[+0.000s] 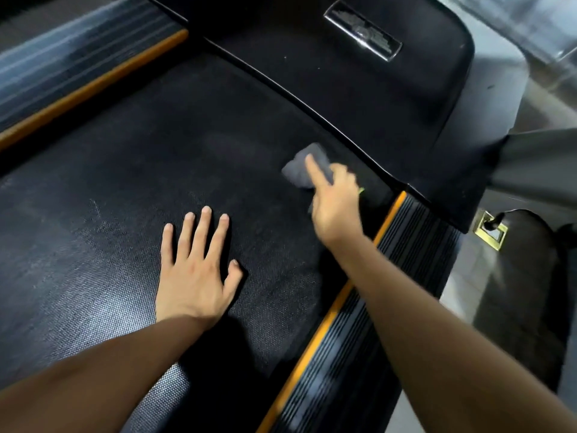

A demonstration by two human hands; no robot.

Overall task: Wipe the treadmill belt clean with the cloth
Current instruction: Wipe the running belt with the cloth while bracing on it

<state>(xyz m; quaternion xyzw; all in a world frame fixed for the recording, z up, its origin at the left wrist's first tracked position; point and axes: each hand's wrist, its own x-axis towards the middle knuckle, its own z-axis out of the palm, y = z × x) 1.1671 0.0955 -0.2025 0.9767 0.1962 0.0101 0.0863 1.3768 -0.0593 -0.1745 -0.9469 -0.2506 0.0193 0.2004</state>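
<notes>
Left hand [195,270] lies flat, fingers spread, on treadmill belt [109,214]; beyond it, right hand [335,201] presses crumpled grey cloth [298,168], forefinger extended.

We saw a wide black treadmill belt [131,170] with a fine woven texture, faintly scuffed with pale marks toward its left side. On it our left hand [195,270] lay flat, palm down and fingers spread. Near the belt's front edge, toward the right, a small crumpled grey cloth [299,165] lay against the surface, with our right hand [335,203] pressed on top of it, forefinger stretched across the fabric.
</notes>
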